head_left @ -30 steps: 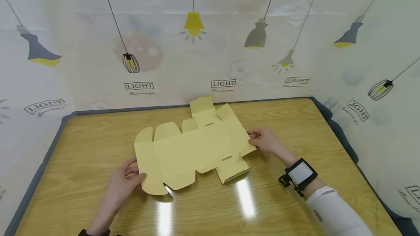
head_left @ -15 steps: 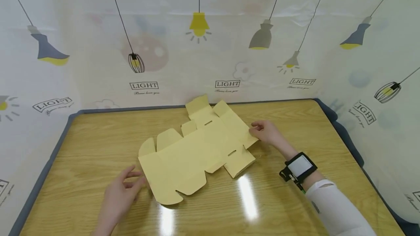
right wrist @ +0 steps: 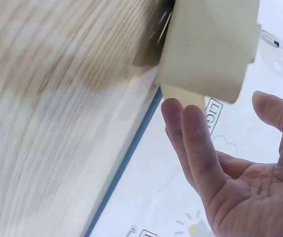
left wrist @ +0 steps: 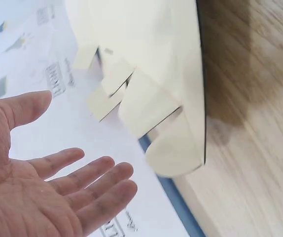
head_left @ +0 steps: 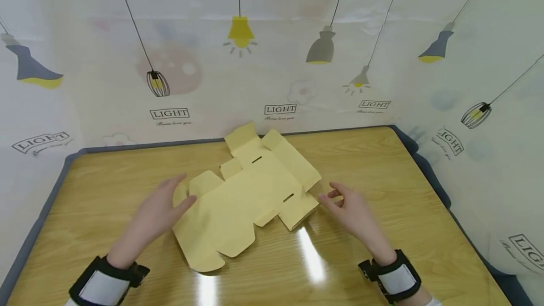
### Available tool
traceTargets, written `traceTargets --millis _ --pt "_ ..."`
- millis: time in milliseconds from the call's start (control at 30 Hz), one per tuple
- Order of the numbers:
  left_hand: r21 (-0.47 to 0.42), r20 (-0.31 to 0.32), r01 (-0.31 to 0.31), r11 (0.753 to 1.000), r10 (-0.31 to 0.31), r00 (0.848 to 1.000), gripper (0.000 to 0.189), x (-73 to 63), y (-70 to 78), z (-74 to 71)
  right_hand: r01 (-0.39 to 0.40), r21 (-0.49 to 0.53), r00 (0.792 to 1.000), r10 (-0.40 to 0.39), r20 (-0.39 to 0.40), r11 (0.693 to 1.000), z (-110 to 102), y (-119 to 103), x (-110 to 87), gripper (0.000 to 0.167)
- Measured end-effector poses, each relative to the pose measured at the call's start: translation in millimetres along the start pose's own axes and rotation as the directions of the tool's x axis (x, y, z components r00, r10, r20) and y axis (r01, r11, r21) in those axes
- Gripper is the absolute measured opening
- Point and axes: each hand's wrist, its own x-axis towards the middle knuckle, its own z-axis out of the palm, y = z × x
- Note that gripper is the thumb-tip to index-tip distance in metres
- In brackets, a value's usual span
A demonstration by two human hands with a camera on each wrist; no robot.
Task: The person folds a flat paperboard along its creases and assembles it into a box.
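Observation:
A pale yellow cardboard box blank, unfolded with flaps and two slots, lies slanted on the wooden table. Over its left end, my left hand is spread, thumb and fingers apart, covering part of a rounded flap. In the left wrist view the fingers of that hand are straight, with nothing between them and the flaps beyond. Just off the blank's right end is my right hand, its fingers loosely bent around nothing. The right wrist view shows this hand with fingertips close to a cardboard flap.
The wooden table has a dark blue edge along its back and sides. Behind it hangs a white curtain printed with lamps. Both wrists wear black bands, the left one and the right one.
The left hand has left the blank's lower left edge and moved up over its left end. The right hand let go of the right corner and drew back. The blank turned to a steeper slant.

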Motion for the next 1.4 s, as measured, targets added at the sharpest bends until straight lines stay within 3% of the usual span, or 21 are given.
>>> traceTargets --millis 67,167,267,367,567,667,833,1000,1167,1400 --pt "0.045 0.043 -0.009 0.999 0.007 0.999 0.069 6.1 -0.3 3.2 0.001 -0.026 1.000 -0.001 -0.009 1.000 7.5 -6.8 -3.7 0.073" --pt "0.088 0.050 -0.018 0.996 0.014 0.999 0.068 14.6 -0.2 7.4 0.000 -0.045 1.000 -0.001 -0.021 0.999 18.0 -14.3 -3.8 0.078" --pt "0.075 0.025 -0.012 0.997 0.010 1.000 0.063 23.4 -1.0 10.9 -0.003 -0.048 0.999 0.001 -0.041 0.999 25.4 -17.8 -2.2 0.073" --pt "0.052 -0.006 0.007 0.999 -0.007 1.000 0.057 30.5 -4.5 15.0 0.000 -0.051 0.999 -0.002 -0.047 0.999 30.2 -18.8 -0.4 0.058" --pt "0.047 -0.053 0.021 0.999 -0.019 0.998 0.047 30.8 -15.3 19.0 -0.010 0.023 1.000 0.010 0.002 1.000 31.9 -20.3 6.8 0.044" --pt "0.030 -0.056 0.002 1.000 0.000 0.998 0.038 25.9 -18.2 19.4 -0.003 0.055 1.000 0.003 0.005 0.998 27.4 -18.3 13.4 0.043" --pt "-0.015 -0.056 -0.016 1.000 0.015 0.998 0.031 10.8 -18.1 23.9 0.045 0.014 0.999 -0.045 0.015 0.999 14.1 -13.9 31.1 0.043" --pt "-0.118 -0.047 0.026 0.993 -0.031 0.998 0.031 -5.9 -11.2 33.3 0.019 0.053 0.995 -0.024 0.101 0.998 2.9 -10.8 55.3 0.048" --pt "-0.249 0.006 0.088 0.964 -0.089 0.996 0.035 -23.6 1.2 42.9 -0.019 0.056 0.987 0.009 0.159 0.998 -2.0 -7.1 81.8 0.048" --pt "-0.359 0.043 0.145 0.922 -0.139 0.989 0.033 -47.6 20.5 64.0 0.031 0.011 0.987 -0.032 0.157 0.999 -5.5 -10.4 112.3 0.045"
